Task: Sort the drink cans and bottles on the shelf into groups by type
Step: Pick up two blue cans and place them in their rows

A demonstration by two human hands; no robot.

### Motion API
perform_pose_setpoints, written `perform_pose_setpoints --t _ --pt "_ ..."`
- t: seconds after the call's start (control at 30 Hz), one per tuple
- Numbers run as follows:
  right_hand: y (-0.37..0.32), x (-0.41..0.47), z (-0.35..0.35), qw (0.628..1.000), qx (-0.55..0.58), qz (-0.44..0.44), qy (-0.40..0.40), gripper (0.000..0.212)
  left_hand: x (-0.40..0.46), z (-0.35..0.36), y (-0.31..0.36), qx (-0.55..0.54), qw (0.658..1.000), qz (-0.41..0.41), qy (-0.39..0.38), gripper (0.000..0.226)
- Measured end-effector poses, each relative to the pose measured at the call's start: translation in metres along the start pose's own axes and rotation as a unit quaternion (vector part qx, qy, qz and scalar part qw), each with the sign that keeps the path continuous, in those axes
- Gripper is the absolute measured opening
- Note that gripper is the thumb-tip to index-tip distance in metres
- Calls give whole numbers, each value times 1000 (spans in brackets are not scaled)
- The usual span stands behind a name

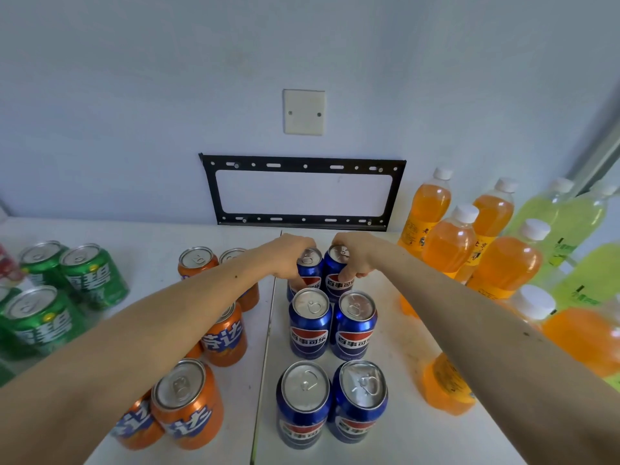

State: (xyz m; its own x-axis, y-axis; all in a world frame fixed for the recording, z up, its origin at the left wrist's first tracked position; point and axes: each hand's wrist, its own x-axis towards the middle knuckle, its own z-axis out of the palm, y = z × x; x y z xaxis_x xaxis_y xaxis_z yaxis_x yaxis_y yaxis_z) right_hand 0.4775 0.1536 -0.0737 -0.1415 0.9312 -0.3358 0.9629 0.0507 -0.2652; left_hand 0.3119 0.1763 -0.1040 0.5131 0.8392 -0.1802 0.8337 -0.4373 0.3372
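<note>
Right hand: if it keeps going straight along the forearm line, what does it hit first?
The right hand grips the far right blue can and points at the back wall. Beyond it the shelf looks bare, so probably the black wall bracket first, though depth is unclear.

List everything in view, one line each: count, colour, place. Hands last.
Blue cans: six, blue, two columns at centre; the far pair is held.
Orange cans: at least five, orange, left of the blue cans, partly hidden by the left arm.
Green cans: at least three, green, far left.
Orange bottles: at least six, orange, white caps, right.
Yellow-green bottles: several, far right.
Bracket: one, black, on the wall.
Wall plate: one, white, above the bracket.
Left hand: grips the far-left blue can.
Right hand: grips the far-right blue can.
</note>
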Motion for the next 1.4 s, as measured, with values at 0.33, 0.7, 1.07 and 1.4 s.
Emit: perform_pose_setpoints --t 0.33,0.7,1.07,1.4 --pt "-4 5 -3 1000 11 15 0 68 7 -4 4 4 999 -47 11 78" --pt "-4 2 6 999 -12 18 29 64 3 -4 6 21 999 -41 -12 94" --pt "-5 -54 -46 988 -141 29 46 76 -18 -52 35 74 997 18 7 92" --pt "54 -192 -91 984 -110 80 114 67 -40 -62 153 52 977 207 -11 93"
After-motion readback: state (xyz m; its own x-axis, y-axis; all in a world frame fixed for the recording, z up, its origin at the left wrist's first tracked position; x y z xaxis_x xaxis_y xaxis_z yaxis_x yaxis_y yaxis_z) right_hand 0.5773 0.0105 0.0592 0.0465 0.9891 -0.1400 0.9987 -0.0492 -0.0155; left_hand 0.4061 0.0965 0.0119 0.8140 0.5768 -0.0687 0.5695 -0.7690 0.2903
